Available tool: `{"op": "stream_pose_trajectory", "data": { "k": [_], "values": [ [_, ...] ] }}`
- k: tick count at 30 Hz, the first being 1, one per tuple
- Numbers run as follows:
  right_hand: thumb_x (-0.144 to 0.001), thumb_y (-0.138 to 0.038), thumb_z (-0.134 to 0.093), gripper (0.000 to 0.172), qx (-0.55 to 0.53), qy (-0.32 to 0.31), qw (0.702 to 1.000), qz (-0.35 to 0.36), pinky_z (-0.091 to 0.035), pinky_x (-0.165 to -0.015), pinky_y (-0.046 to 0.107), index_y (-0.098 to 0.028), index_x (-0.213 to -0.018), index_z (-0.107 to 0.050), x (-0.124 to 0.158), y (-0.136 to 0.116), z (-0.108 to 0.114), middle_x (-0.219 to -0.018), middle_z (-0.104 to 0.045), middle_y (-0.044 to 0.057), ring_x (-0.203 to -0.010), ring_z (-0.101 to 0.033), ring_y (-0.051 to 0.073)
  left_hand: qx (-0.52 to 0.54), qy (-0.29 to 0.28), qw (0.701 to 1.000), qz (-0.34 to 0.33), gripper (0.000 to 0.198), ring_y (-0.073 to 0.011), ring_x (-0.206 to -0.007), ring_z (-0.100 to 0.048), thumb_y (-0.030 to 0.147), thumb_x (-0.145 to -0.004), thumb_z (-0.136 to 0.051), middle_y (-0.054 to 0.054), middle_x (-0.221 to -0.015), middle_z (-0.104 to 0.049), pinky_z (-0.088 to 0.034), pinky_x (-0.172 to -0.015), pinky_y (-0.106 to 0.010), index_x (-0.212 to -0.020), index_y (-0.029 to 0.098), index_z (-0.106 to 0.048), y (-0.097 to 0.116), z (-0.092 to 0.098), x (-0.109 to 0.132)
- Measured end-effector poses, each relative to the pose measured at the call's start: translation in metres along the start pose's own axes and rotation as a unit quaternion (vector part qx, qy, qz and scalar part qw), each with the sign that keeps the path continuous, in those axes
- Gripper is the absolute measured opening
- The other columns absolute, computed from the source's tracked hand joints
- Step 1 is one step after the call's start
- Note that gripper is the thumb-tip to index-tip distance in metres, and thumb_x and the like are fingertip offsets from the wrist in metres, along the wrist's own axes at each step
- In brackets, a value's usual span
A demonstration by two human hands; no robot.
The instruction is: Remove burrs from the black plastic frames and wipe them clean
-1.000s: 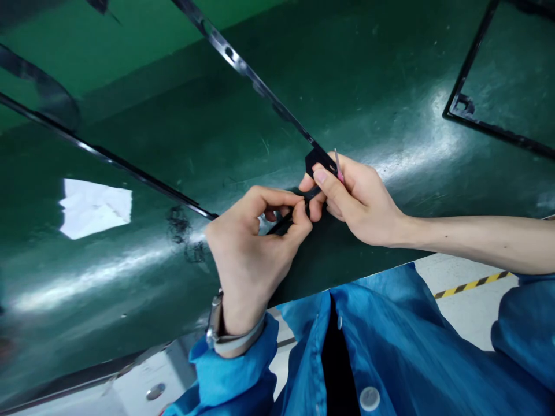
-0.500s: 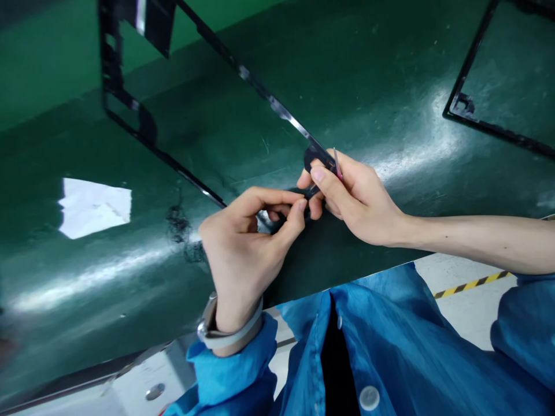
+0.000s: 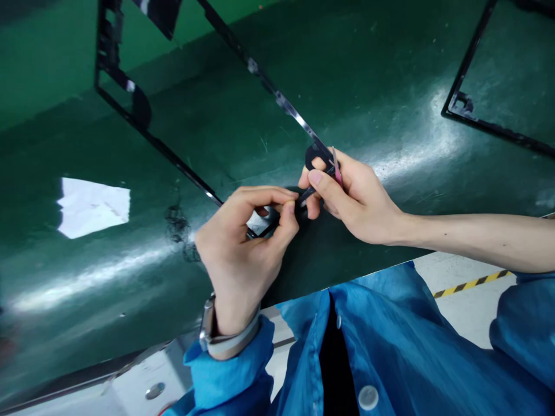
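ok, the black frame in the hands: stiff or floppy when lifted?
Probably light for its size: the black frame is slim, around an open middle. Likely stiff enough to hold its shape, since the long sides look straight, though such thin lengths may flex. Perhaps slippery, given the glints along it.

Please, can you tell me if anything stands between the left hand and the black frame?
Nothing visible does: the left hand appears to pinch the black frame directly at its near side. The small pink tool is at the right hand, off to the side of this pinch.
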State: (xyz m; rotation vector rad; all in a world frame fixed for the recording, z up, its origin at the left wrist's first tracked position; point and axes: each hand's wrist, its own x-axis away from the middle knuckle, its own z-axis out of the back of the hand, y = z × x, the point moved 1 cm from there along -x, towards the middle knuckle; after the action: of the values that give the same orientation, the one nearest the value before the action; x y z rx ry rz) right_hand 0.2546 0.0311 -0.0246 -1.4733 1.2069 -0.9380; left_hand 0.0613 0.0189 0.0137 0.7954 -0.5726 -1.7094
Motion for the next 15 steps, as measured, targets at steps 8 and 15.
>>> {"op": "stream_pose_trajectory", "data": {
  "k": [8,15],
  "values": [
    [-0.118,-0.052,-0.065,0.033,0.002,0.004,1.0,-0.005,-0.048,-0.065,0.019,-0.02,-0.11,-0.064,0.0009,-0.0011,-0.001,-0.077,-0.072,-0.004,-0.074,-0.07,0.007,-0.103,-0.015,0.99,-0.092,0.003,-0.0256,-0.102,-0.079,0.036,-0.11,-0.075,-0.001,-0.105,-0.081,-0.063,-0.089,-0.052,-0.109,0.035,-0.078,0.0048,0.0098,-0.0037],
    [-0.118,-0.048,-0.065,0.031,0.007,-0.005,1.0,-0.006,-0.049,-0.068,0.02,-0.02,-0.105,-0.062,0.0009,-0.0049,-0.0009,-0.077,-0.072,-0.005,-0.073,-0.067,0.007,-0.137,-0.054,0.984,-0.097,0.007,-0.0259,-0.097,-0.072,0.032,-0.111,-0.073,-0.002,-0.105,-0.079,-0.056,-0.089,-0.05,-0.105,0.036,-0.075,0.0085,0.0031,-0.0092]
  ]
}}
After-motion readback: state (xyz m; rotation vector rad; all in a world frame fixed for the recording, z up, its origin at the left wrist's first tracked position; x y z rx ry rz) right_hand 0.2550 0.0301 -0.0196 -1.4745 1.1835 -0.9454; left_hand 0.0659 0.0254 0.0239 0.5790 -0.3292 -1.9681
